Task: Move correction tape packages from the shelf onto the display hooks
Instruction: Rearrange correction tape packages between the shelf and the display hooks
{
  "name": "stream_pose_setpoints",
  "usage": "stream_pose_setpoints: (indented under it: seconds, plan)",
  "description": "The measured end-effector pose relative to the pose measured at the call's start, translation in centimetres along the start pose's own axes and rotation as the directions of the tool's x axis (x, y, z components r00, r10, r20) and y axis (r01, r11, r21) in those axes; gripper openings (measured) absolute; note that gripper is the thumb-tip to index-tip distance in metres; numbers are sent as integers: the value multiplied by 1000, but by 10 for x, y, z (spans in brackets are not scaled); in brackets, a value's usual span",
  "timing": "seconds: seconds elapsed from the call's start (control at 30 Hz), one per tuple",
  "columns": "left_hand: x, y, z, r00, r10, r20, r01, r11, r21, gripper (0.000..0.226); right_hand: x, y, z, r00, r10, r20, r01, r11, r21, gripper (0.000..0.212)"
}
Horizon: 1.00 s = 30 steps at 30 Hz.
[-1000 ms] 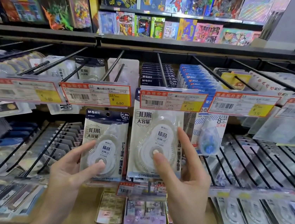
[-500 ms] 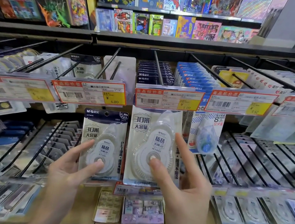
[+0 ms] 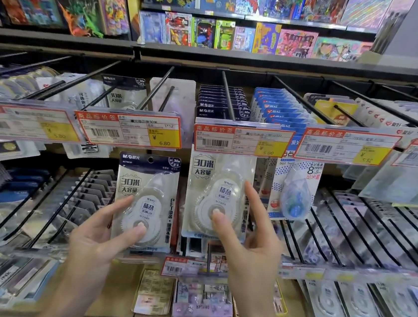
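My left hand point(image 3: 105, 235) holds a white correction tape package point(image 3: 146, 198) with a dark blue header, thumb on its front, below the price tag marked 6.80 point(image 3: 130, 130). My right hand point(image 3: 250, 244) pinches a second correction tape package point(image 3: 218, 196), thumb pressed on the round blister. That pack's top sits behind the middle price tag point(image 3: 241, 140), under the black display hook point(image 3: 226, 95) carrying several dark blue packs point(image 3: 222, 102). Whether it hangs on the hook is hidden.
Black hooks with blue glue-tape packs point(image 3: 276, 108) and other stationery fill the row to the right and left. A lower row of hooks point(image 3: 351, 226) holds grey packs. Eraser boxes point(image 3: 202, 301) lie on the wooden shelf below. Toy boxes point(image 3: 217, 34) stand on the top shelf.
Both hands and their packages have stayed almost still; the view has shifted slightly, and the left pack sits a little higher.
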<state>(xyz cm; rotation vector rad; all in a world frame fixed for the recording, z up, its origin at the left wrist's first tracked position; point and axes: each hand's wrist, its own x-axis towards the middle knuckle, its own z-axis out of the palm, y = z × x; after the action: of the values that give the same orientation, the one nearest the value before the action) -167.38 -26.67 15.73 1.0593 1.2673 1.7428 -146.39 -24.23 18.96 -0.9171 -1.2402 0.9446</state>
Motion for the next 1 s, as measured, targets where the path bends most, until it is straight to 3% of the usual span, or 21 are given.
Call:
stream_pose_setpoints:
  seconds: [0.07, 0.23, 0.43, 0.67, 1.0]
  plan:
    - [1, -1, 0, 1000, 14, -15, -14, 1000, -3, 52, 5, 7, 2, 1000, -3, 3, 3, 999, 33, 58]
    - [4, -3, -5, 999, 37, -16, -37, 999, -20, 57, 17, 21, 7, 1000, -4, -7, 4, 999, 37, 58]
    - [8, -3, -5, 999, 34, -28, -35, 999, -31, 50, 32, 33, 14, 999, 40, -25, -34, 976, 214, 56]
    - [12, 0, -1, 998, 43, -55, -45, 999, -28, 49, 42, 46, 27, 996, -24, -87, 40, 981, 190, 56]
    - [15, 3, 3, 997, 44, -71, -46, 998, -40, 49, 54, 65, 46, 962, -144, -232, 153, 988, 23, 56]
